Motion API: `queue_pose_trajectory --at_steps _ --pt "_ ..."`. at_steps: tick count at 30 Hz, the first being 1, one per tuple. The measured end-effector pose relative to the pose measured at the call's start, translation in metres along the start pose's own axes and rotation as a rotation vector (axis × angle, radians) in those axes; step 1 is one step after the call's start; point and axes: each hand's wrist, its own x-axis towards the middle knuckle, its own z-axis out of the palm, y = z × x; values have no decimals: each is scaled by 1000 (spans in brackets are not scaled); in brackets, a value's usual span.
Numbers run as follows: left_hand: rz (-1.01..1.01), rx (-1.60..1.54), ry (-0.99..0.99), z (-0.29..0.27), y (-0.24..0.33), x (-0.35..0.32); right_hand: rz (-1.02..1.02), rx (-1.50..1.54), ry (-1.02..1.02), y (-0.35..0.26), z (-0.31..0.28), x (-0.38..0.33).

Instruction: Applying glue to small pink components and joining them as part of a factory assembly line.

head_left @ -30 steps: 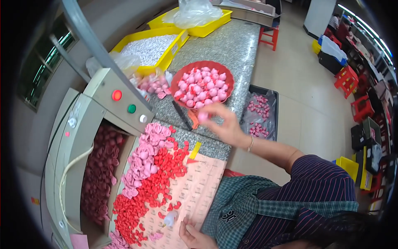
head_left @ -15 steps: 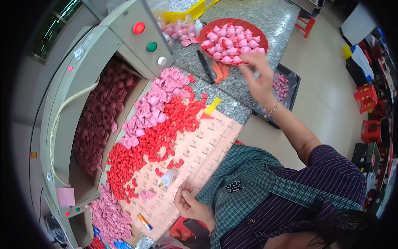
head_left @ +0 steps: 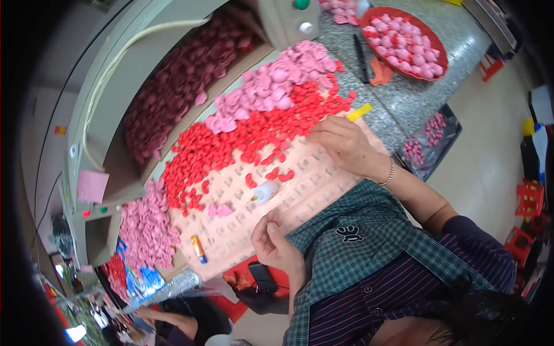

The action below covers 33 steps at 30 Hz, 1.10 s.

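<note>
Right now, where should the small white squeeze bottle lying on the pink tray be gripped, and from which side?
Probably across the rounded body of the white squeeze bottle, coming from above. It lies on its side on the pink tray, thin nozzle pointing toward the person's left, so the wide body offers the fingers the surest hold. The left hand is nearest.

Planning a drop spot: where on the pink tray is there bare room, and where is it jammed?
Free: the pink tray strip between the left hand and right hand, apart from the small white bottle; also near the orange tube. Crowded: the far side, under the red pieces and pink pieces.
</note>
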Motion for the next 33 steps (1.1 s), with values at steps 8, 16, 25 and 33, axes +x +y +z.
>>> queue_pose_trajectory --at_steps 8,16,25,33 --pt "128 20 80 -8 1 51 1 73 14 -20 15 24" --pt "295 242 96 -5 1 73 -57 -249 19 12 34 98" --pt "449 437 75 -14 -6 63 -1 214 100 18 27 65" --pt "446 454 0 -12 -11 71 -154 119 190 -17 0 49"
